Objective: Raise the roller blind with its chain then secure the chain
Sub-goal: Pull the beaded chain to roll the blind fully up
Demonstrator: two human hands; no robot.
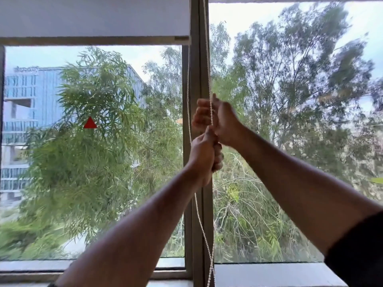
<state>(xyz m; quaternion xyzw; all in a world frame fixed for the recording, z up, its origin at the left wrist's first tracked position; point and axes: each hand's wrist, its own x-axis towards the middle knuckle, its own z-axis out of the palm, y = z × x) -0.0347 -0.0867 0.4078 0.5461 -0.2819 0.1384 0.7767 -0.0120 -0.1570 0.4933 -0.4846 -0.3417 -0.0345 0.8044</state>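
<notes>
Mid-raise, judging by the roller blind (93,17) rolled high above the glass: 2 hands stacked on the chain (209,59) before the window post (195,79), left hand (204,154) fisted below, right hand (219,121) clamped above; next, probably another downward pull.

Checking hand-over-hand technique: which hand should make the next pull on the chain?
Probably right: the right hand grips the chain higher, above the left hand, so it has more downward travel.
</notes>
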